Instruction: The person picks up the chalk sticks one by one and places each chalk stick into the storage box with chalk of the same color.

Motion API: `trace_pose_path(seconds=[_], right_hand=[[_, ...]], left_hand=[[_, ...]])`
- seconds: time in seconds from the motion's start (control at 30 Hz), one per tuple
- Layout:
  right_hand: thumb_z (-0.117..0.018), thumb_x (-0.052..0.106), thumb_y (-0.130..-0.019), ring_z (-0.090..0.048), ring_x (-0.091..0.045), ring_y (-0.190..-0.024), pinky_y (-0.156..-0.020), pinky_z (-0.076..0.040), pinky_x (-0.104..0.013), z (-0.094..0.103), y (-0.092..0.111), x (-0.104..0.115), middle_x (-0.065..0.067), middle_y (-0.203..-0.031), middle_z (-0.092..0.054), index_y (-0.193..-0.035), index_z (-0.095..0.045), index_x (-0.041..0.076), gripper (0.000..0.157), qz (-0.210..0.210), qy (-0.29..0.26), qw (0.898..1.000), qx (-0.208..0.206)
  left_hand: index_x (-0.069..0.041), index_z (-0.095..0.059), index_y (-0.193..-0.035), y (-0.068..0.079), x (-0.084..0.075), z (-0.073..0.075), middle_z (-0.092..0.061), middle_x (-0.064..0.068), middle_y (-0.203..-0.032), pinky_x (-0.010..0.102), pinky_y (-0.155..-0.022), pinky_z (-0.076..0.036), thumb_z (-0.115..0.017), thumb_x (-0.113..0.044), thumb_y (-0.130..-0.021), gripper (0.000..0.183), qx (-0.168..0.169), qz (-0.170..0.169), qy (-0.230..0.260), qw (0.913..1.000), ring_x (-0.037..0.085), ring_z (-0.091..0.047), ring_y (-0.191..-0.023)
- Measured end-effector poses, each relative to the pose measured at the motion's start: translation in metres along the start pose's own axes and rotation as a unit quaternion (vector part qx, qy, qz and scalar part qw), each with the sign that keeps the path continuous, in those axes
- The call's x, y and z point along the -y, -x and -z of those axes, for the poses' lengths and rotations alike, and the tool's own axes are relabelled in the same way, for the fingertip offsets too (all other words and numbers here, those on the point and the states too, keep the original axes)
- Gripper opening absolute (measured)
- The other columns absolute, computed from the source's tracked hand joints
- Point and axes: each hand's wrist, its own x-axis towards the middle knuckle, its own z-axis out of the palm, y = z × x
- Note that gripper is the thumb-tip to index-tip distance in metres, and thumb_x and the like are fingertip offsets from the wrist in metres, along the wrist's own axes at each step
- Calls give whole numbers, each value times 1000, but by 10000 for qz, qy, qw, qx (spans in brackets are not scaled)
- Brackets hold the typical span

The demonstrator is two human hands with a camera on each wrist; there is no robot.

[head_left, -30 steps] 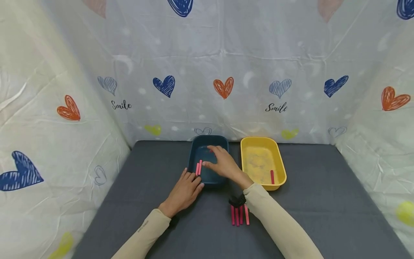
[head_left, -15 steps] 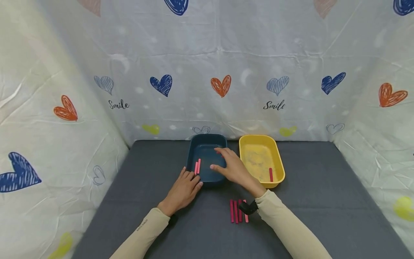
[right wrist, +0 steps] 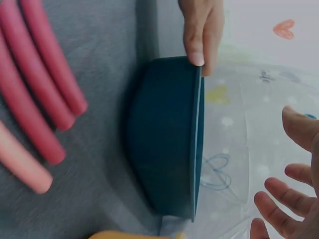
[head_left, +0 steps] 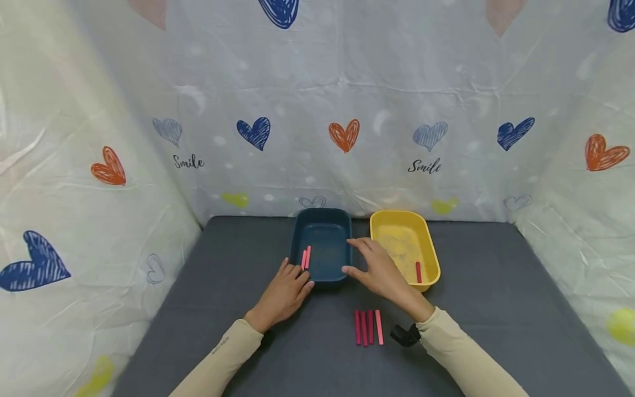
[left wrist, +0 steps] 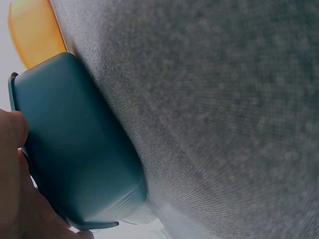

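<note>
My left hand (head_left: 283,292) grips the near-left rim of a dark blue plastic tub (head_left: 329,237). In the right wrist view its thumb lies outside that tub's wall (right wrist: 162,134), with the fingers over the rim. Two light pink sticks (head_left: 308,257) lean inside the blue tub, close to the left fingers. My right hand (head_left: 382,270) hovers between the blue tub and a yellow tub (head_left: 399,234), thumb and fingers spread, holding nothing. On the cloth before the tubs lie three dark pink sticks (head_left: 364,328) and one light pink stick (head_left: 379,327), side by side.
One dark red stick (head_left: 418,272) lies in the yellow tub at its near right. Dark grey cloth (head_left: 476,309) covers the table. A pale curtain (head_left: 297,182) printed with hearts hangs right behind both tubs and along the sides.
My right hand has drawn back from over the blue tub, moving right and nearer to me. The row of sticks on the cloth is now uncovered. My left hand stays at the rim.
</note>
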Motion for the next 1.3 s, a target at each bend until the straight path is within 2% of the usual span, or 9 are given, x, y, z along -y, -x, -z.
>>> trace_pose_path(seconds=[0.17,0.47,0.73,1.03,1.17,1.3], right_hand=[[-73,43,-87,-52,-29,-127,-106,-44,-50,7,13,-10,-10,-137,-54,-141,-51,13,66,56,98,9998,-136],[-77,39,-84,-54,-29,-122,-104,-45,-50,12,33,-20,-10,-132,-57,-138,-54,11,65,150,111,9995,-264],[-80,34,-82,-54,-29,-121,-101,-47,-50,16,54,-29,-10,-129,-59,-134,-57,10,62,316,183,9983,-458],[-80,33,-81,-55,-25,-118,-97,-50,-47,19,76,-31,-6,-127,-58,-134,-57,11,62,104,165,9991,-376],[-81,33,-80,-57,-22,-116,-102,-48,-48,18,84,-31,-5,-125,-59,-133,-58,13,62,-49,149,9993,-339],[-82,34,-79,-59,-17,-108,-95,-52,-41,13,93,-30,-2,-120,-60,-131,-60,13,60,-44,86,9991,-411]], left_hand=[[-12,-64,-109,-3,-1,-2,-58,8,-102,57,-117,-28,-46,-34,-105,29,18,-43,-44,10000,26,-54,-105],[-14,-62,-102,4,-2,2,-57,7,-97,58,-115,-31,-50,-31,-103,21,-119,-20,64,9999,26,-54,-101],[-14,-62,-102,2,-1,0,-57,7,-97,59,-115,-31,-52,-31,-102,21,-178,-75,24,9998,26,-54,-101],[-11,-64,-108,0,-2,2,-58,10,-102,58,-117,-28,-48,-32,-104,27,-68,-58,42,10000,28,-54,-105],[-11,-64,-110,1,-2,1,-59,9,-103,58,-117,-28,-49,-32,-104,27,-54,-39,88,9999,28,-54,-105],[-11,-65,-112,2,-1,0,-60,9,-104,58,-117,-28,-50,-32,-103,27,-76,-22,129,9999,28,-54,-106]])
